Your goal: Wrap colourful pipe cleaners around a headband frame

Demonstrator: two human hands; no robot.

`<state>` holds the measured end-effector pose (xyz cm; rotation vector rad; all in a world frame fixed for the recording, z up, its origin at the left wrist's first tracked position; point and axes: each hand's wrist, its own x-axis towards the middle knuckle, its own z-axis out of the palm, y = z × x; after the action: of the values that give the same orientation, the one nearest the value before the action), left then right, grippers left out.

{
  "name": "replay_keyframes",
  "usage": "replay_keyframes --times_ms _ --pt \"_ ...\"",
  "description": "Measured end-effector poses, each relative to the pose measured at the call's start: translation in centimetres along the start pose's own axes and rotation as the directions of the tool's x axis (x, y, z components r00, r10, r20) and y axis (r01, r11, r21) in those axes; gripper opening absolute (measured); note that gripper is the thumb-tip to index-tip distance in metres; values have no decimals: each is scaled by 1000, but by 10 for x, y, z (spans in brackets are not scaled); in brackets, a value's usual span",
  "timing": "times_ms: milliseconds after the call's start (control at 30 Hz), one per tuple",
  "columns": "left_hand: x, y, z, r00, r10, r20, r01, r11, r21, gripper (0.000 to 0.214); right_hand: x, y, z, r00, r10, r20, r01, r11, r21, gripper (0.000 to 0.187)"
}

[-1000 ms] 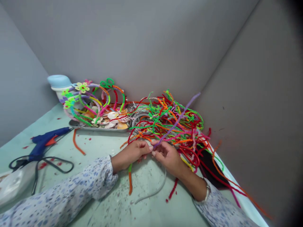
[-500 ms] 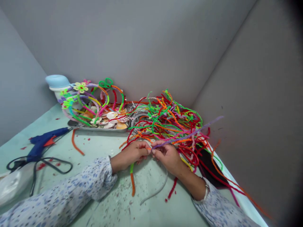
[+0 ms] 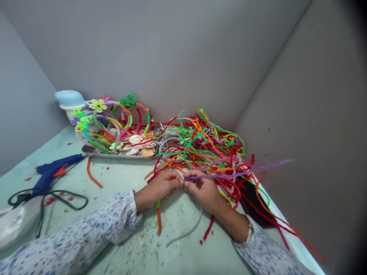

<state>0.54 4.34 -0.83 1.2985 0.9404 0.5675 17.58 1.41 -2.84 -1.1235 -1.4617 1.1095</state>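
My left hand is closed, thumb and fingers pinched on a wire at the spot where both hands meet. Below it hangs an end wrapped in orange and green pipe cleaner. My right hand is pinched on the near end of a purple pipe cleaner, whose long tail points out to the right. A bare grey wire curves down from under the right hand; it seems to be the other end of the wrapped piece, but my fingers hide the join.
A tangled heap of coloured pipe cleaners lies behind my hands, beside coiled silver wire. At the left, a metal tray holds shells and decorated headbands. A blue glue gun with a cord and a blue-lidded bottle are there too.
The purple pipe cleaner's free tail has swung downward and farther right. The hanging wrapped end and the grey wire have shifted slightly left. Both hands stay pinched together.
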Motion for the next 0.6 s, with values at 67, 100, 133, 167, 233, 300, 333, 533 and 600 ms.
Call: replay_keyframes --times_ms 67,100,133,167,233,300,333,533,600 --pt "-1 1 0 1000 5 4 -5 1000 -1 19 0 -1 0 1000 9 -2 -9 1000 4 17" --pt "-1 1 0 1000 7 8 -7 1000 0 20 0 -2 0 1000 14 -5 -14 1000 7 17" --pt "-2 2 0 1000 10 13 -10 1000 2 22 0 -2 0 1000 18 -9 -18 1000 9 17" --pt "-2 2 0 1000 12 18 -12 1000 4 22 0 -3 0 1000 22 -13 -22 1000 10 17" --pt "-3 3 0 1000 16 23 -16 1000 9 24 0 -2 0 999 26 -19 -26 1000 7 17" --pt "-3 4 0 1000 20 19 -20 1000 13 24 -1 -2 0 999 27 -22 -27 1000 -1 17" --pt "-3 4 1 1000 22 15 -22 1000 15 24 -1 -2 0 999 24 -22 -24 1000 -6 17" --pt "-4 4 3 999 42 -14 -42 999 25 25 -2 -7 1 998 -15 -54 13 999 -40 16" --pt "-5 4 4 998 54 -25 -53 998 34 25 -2 -8 1 997 -36 -65 31 996 -78 16"
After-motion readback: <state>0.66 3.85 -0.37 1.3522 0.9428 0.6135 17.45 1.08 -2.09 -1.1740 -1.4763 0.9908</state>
